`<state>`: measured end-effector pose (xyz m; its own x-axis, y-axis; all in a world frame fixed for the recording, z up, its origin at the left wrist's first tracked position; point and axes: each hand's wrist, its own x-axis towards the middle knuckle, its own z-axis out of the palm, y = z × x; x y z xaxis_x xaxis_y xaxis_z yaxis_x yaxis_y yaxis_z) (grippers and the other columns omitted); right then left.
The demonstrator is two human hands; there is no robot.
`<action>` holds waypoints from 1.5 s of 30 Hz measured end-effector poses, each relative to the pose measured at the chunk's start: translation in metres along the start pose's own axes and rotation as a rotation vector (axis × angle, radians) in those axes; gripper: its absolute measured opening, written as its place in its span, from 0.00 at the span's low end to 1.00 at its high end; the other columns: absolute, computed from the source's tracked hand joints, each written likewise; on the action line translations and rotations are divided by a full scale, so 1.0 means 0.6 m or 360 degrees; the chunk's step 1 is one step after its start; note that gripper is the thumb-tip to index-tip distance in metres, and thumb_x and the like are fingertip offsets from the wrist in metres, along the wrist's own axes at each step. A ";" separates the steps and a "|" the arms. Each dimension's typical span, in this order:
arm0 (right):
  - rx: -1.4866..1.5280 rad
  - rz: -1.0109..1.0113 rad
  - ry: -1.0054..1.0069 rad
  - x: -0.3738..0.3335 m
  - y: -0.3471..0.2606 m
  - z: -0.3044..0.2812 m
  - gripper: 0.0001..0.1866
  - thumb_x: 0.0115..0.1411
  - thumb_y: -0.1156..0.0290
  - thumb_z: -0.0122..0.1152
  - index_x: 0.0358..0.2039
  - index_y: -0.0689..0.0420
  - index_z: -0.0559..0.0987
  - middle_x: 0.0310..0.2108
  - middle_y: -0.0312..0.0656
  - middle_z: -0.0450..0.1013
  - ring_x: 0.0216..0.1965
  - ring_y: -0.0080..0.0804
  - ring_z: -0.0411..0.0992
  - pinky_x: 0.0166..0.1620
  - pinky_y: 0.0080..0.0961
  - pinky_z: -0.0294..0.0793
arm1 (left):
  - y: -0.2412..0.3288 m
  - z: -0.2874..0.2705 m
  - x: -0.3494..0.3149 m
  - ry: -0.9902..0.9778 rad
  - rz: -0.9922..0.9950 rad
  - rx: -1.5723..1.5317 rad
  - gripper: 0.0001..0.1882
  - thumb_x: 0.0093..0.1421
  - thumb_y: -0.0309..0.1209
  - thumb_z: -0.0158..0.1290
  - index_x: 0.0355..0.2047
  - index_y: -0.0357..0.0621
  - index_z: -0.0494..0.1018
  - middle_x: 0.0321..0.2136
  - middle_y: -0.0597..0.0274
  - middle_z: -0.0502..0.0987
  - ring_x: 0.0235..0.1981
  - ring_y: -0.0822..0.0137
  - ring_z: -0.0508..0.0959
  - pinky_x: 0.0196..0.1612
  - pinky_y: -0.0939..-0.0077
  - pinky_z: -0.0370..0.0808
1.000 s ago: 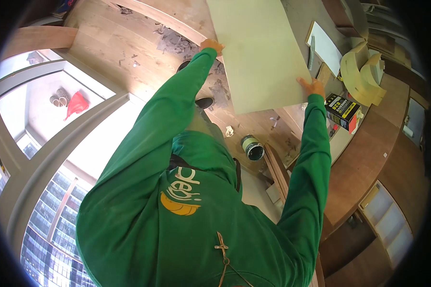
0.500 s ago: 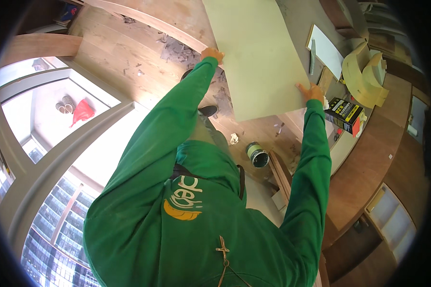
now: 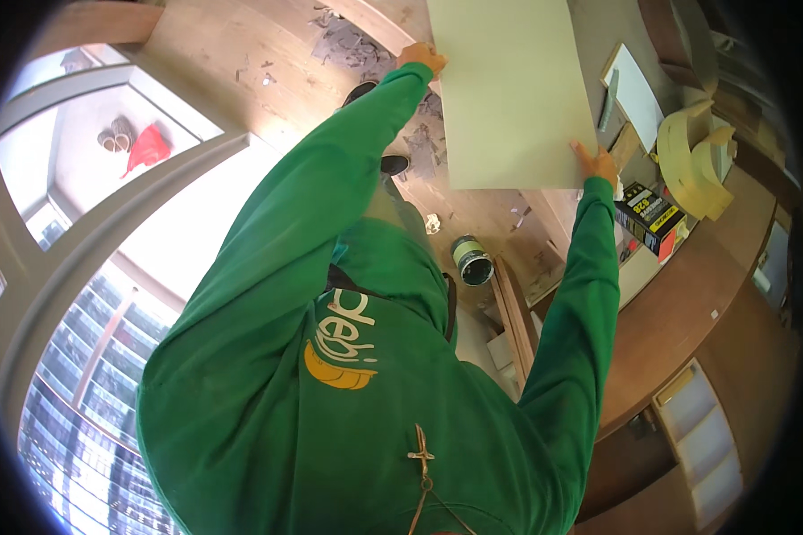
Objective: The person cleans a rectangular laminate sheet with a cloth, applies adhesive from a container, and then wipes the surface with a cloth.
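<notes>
Both my hands gripped one large pale board, held out in front of me at arm's length. My left hand clasped its left edge at about ten o'clock from my chest, fingers curled around the rim; my right hand pinched the lower right corner at about one o'clock, thumb over the face. Compared with a second before, the board had swung further toward twelve o'clock and climbed in my view, its near edge now well clear of the small open paint tin on the floor at one o'clock below it. I judged that I was carrying the sheet forward over the littered wooden floor, not setting it down, as neither grip had loosened. Outward from the right hand, a black and yellow box lay at two o'clock on a curved wooden counter, with pale yellow foam pieces beyond it. At nine o'clock, tall windows showed buildings far below.
</notes>
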<state>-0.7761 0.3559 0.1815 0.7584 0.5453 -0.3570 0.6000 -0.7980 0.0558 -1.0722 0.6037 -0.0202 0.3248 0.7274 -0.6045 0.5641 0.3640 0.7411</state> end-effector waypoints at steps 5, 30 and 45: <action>0.0183 -0.0120 -0.0050 -0.001 -0.002 0.018 0.41 0.48 0.32 0.62 0.50 0.54 0.82 0.43 0.55 0.79 0.46 0.53 0.77 0.50 0.44 0.74 | 0.008 -0.023 -0.016 -0.0031 0.0076 0.0332 0.18 0.55 0.47 0.55 0.31 0.46 0.81 0.20 0.62 0.82 0.28 0.65 0.85 0.44 0.65 0.80; -0.0090 0.0025 0.0259 0.064 0.105 0.096 0.43 0.51 0.31 0.60 0.55 0.54 0.78 0.48 0.54 0.78 0.50 0.52 0.76 0.53 0.44 0.73 | -0.088 0.151 -0.191 0.0003 0.0271 0.0446 0.21 0.46 0.46 0.67 0.28 0.44 0.74 0.30 0.51 0.80 0.33 0.52 0.79 0.38 0.57 0.75; 0.0390 0.0250 0.0088 0.077 0.082 0.173 0.37 0.49 0.35 0.65 0.52 0.48 0.79 0.43 0.48 0.80 0.47 0.47 0.78 0.48 0.43 0.75 | -0.068 0.145 -0.192 -0.0020 -0.0268 -0.0290 0.20 0.49 0.25 0.68 0.31 0.37 0.64 0.25 0.53 0.77 0.22 0.62 0.82 0.23 0.66 0.84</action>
<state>-0.7379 0.3154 0.0708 0.8539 0.4181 -0.3100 0.4001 -0.9082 -0.1229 -1.0664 0.4542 -0.0061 0.2477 0.6407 -0.7268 0.4652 0.5793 0.6693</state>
